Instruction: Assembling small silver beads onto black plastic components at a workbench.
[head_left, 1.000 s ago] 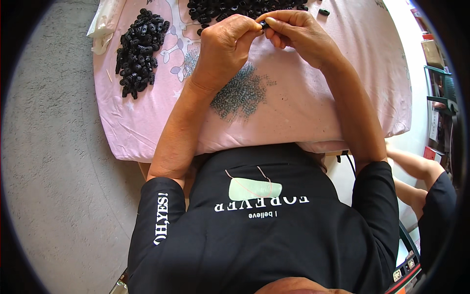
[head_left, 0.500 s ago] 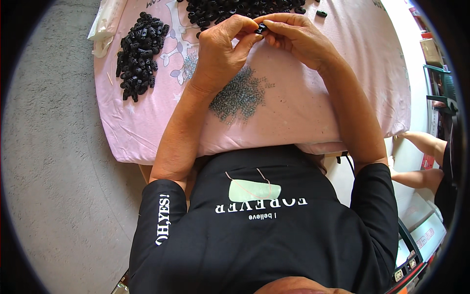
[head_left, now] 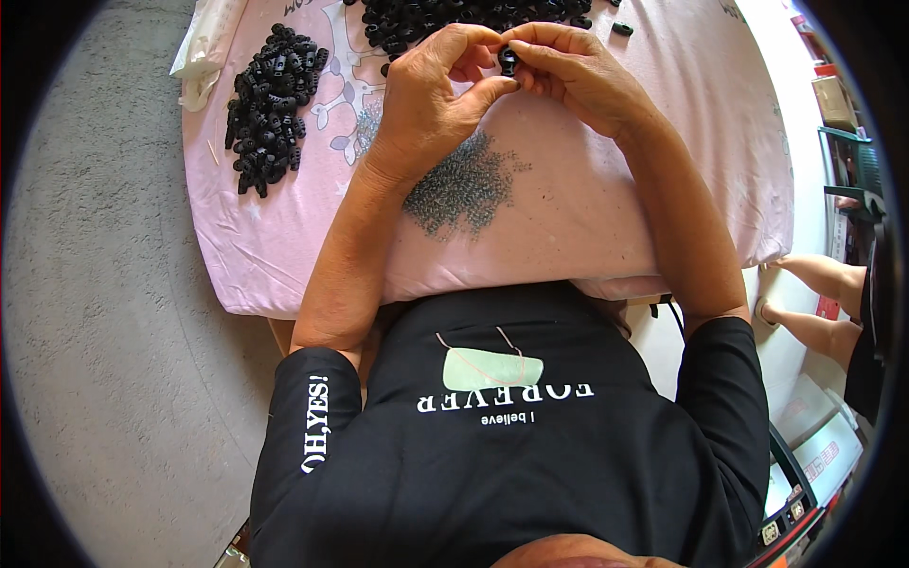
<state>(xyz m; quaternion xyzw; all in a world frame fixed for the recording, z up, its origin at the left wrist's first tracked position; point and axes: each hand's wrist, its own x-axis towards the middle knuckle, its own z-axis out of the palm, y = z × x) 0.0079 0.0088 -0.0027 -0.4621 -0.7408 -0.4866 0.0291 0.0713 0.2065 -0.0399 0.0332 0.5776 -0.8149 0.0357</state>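
Observation:
Between my two hands, over the far half of the table, is a small black cord lock (head_left: 508,62). My left hand (head_left: 431,90) has its index finger at the upper end and its thumb at the lower end of it. Thumb and fingers of my right hand (head_left: 579,78) pinch the same piece from the right. Under and beside my left wrist lies a heap of small metal springs (head_left: 464,189). Just past my hands is a big pile of black cord-lock parts (head_left: 445,17), and a second pile of black parts (head_left: 273,109) lies to the left.
A pink patterned cloth (head_left: 578,218) covers the table. One loose black part (head_left: 622,28) lies at the far right, a thin stick (head_left: 213,151) at the left edge. A white plastic bag (head_left: 204,47) hangs over the far left corner. Another person's legs (head_left: 814,303) show at right.
The cord lock has turned from lying aslant to upright between my fingers, and more of it shows. My left thumb has dropped slightly. The other person's legs have shifted at right.

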